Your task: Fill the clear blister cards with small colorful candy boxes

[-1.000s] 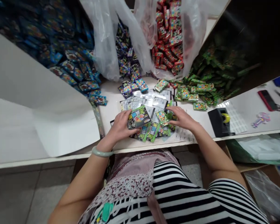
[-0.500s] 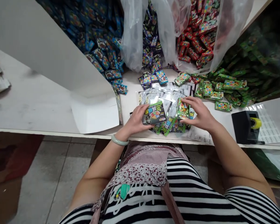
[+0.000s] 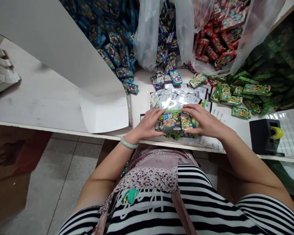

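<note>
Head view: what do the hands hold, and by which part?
A bundle of green packets; left hand grips its left end, right hand its right end.

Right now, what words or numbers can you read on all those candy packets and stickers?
Nothing reads clearly enough to quote.
green packets, held by the left hand and right hand: big white characters, too blurred to read.
silver pouches: white labels, print too small.
sticker sheet beside the black dispenser: print too small.
blue packets and red packets: print too small.
</note>
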The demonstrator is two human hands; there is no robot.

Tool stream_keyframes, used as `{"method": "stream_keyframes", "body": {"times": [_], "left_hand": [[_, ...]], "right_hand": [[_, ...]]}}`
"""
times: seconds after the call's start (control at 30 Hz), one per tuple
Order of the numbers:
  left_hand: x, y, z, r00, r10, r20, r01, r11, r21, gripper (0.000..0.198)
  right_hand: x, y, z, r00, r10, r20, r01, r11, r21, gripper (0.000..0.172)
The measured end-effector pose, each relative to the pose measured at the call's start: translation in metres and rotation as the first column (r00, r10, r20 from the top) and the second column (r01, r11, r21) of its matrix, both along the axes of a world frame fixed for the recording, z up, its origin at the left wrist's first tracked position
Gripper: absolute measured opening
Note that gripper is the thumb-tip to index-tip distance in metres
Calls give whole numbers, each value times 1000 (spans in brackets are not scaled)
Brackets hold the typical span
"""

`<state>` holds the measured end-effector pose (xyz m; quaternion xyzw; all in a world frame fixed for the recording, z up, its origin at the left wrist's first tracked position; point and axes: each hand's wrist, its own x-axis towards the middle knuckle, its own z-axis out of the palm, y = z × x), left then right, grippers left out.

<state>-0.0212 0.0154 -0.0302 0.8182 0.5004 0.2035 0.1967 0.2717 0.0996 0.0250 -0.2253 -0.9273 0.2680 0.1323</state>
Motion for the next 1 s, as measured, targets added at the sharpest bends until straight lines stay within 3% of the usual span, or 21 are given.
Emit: {"method": "stream_keyframes", "body": {"times": [0.17, 0.23, 0.37, 0.47, 0.53, 0.63, 0.73, 0.83, 0.9, 1.0], "left_hand": [[1, -2, -5, 999, 52, 13, -53, 998, 15, 99], [2, -4, -7, 993, 115, 17, -116, 993, 34, 100], [5, -5, -10, 990, 139, 35, -140, 990, 31, 99], [6, -2, -11, 986, 154, 65, -155, 988, 18, 100], [4, -1, -10, 984, 167, 68, -169, 985, 31, 101], [-1, -2, -7, 983, 170, 68, -173, 984, 44, 100], [-6, -6, -5, 982, 171, 77, -174, 984, 32, 100], [-10, -11, -5, 982, 174, 67, -176, 984, 18, 102], [-11, -14, -6, 986, 162, 47, -163, 987, 15, 105], [-12, -16, -13, 987, 155, 43, -157, 987, 40, 112]], "right_hand": [[-6, -3, -13, 995, -62, -74, 55, 995, -86, 89], [-8, -9, -14, 982, -134, -130, 126, 990, -69, 77], [-13, -23, -10, 980, -147, -133, 133, 985, -107, 32], [-13, -4, -8, 945, -270, -186, 227, 947, -226, 30], [-12, 34, -10, 852, -456, -258, 372, 873, -316, 31], [-17, 119, -12, 711, -640, -290, 547, 763, -345, 33], [-32, 214, -2, 633, -743, -218, 732, 666, -146, 41], [-48, 293, 20, 445, -889, -111, 896, 442, 47, 49], [-53, 330, 33, 310, -947, -82, 947, 300, 117, 51], [-51, 367, 42, 221, -973, -61, 966, 209, 154, 52]]}}
